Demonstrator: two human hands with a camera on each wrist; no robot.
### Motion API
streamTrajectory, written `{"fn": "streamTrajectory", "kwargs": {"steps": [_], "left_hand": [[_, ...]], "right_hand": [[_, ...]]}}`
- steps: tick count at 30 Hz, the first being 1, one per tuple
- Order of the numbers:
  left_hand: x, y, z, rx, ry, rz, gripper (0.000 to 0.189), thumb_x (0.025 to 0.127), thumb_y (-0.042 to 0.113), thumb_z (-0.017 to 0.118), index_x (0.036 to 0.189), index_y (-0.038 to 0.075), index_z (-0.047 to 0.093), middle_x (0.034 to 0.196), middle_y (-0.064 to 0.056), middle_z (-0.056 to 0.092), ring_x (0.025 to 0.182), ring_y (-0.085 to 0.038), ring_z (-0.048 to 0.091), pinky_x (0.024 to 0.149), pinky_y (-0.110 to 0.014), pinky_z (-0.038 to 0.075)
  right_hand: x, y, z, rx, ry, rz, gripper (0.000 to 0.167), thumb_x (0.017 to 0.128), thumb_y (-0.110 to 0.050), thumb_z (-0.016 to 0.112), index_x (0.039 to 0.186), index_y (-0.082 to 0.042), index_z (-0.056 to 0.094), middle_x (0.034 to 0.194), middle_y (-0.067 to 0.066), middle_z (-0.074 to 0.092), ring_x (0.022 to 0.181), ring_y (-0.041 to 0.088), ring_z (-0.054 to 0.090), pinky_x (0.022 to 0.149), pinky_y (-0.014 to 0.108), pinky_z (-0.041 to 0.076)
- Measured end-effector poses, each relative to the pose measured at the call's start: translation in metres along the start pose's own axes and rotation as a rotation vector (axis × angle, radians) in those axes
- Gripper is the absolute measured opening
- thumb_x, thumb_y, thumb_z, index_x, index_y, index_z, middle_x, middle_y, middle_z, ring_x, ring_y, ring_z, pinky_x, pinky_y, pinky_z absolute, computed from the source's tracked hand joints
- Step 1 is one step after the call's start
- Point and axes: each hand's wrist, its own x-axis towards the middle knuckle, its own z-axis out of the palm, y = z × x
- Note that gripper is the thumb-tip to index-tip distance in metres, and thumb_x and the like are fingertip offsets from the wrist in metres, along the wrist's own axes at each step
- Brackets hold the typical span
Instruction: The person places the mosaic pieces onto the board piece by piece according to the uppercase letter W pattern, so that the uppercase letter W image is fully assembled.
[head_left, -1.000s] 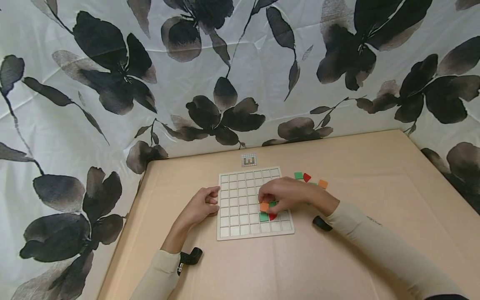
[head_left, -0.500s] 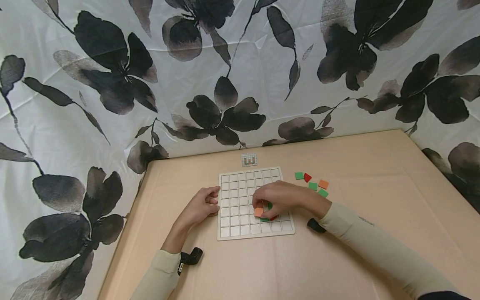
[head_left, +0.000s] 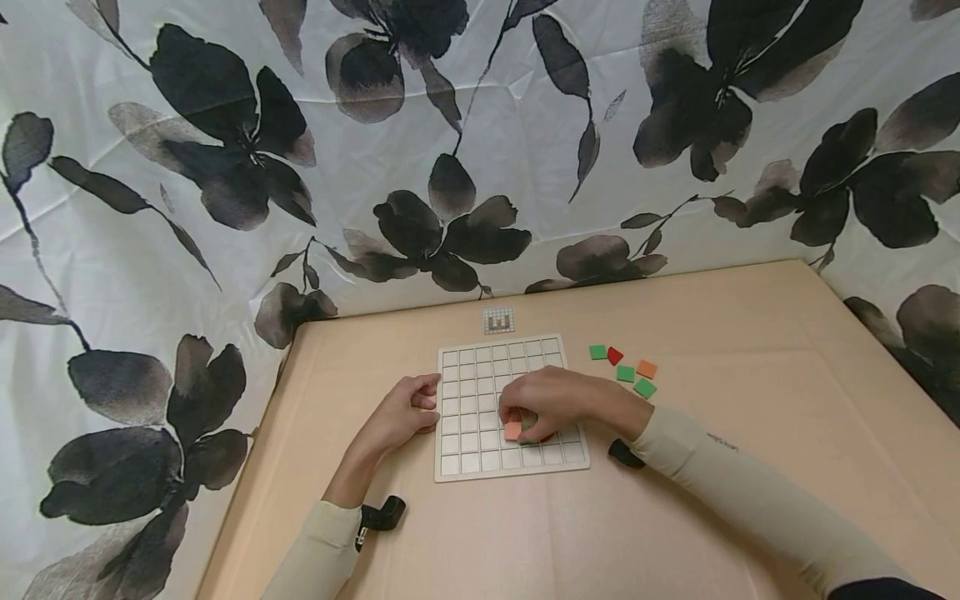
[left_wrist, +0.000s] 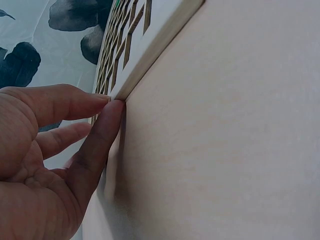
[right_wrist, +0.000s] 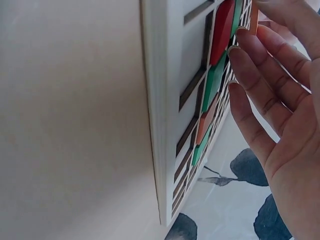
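A white grid board (head_left: pixel 465 477) lies on the table. My left hand (head_left: pixel 405 408) is at its left side, with thumb and index fingertips against the edge; in the left wrist view the fingers (left_wrist: pixel 97 135) meet the board's rim. My right hand (head_left: pixel 547 402) is over the board's middle and pinches an orange square tile (head_left: pixel 512 432), whose edge shows in the right wrist view. Under that hand, a red tile (right_wrist: pixel 222 32), a green tile (right_wrist: pixel 215 82) and an orange-red tile (right_wrist: pixel 206 122) sit in the grid; the hand partly hides them in the head view.
Right of the board lie loose tiles: several green ones (head_left: pixel 626 374), a red one (head_left: pixel 615 356) and an orange one (head_left: pixel 647 368). A small card with a gridded pattern (head_left: pixel 498 321) lies behind the board. A floral cloth (head_left: pixel 585 167) hangs at the table's back.
My right hand has moved left and slightly nearer with the orange tile, uncovering more of the loose green tiles. The left hand stays at the board's edge.
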Motion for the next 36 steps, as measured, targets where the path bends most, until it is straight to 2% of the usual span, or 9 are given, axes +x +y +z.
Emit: {"fn": "streamTrajectory", "kwargs": {"steps": [8,17,29,36], "left_hand": [[-0.0008,0.0004,0.0000,-0.004,-0.002,0.004,0.071,0.085,-0.018,0.066,0.151,-0.001,0.044,0.119,-0.014,0.044,0.096,-0.022,0.047,0.067,-0.029,0.058],[-0.0017,0.0015,0.0008,0.005,0.002,0.004,0.071,0.085,-0.017,0.066,0.151,0.000,0.045,0.120,-0.014,0.044,0.097,-0.022,0.047,0.067,-0.029,0.058],[-0.0006,0.0007,0.0006,0.020,0.000,0.013,0.070,0.086,-0.016,0.066,0.151,0.000,0.044,0.121,-0.014,0.044,0.097,-0.021,0.047,0.067,-0.029,0.057],[-0.0008,0.0007,0.0001,0.035,0.000,0.013,0.070,0.086,-0.016,0.066,0.151,-0.001,0.044,0.120,-0.014,0.044,0.096,-0.022,0.047,0.066,-0.028,0.057]], "right_hand": [[0.0037,-0.0040,0.0016,-0.028,-0.005,-0.012,0.018,0.087,-0.037,0.076,0.098,-0.026,0.067,0.088,-0.010,0.058,0.080,0.002,0.049,0.065,0.022,0.040],[0.0053,-0.0054,0.0035,-0.071,0.002,-0.013,0.022,0.086,-0.037,0.076,0.104,-0.027,0.069,0.098,-0.009,0.056,0.081,0.003,0.048,0.063,0.022,0.040],[0.0058,-0.0042,0.0065,-0.069,0.011,-0.049,0.014,0.089,-0.039,0.076,0.095,-0.028,0.069,0.090,-0.011,0.057,0.076,0.000,0.049,0.062,0.020,0.041],[0.0044,-0.0059,0.0057,-0.043,0.027,-0.050,0.012,0.093,-0.040,0.073,0.094,-0.028,0.070,0.090,-0.015,0.059,0.080,0.001,0.054,0.066,0.020,0.043]]}}
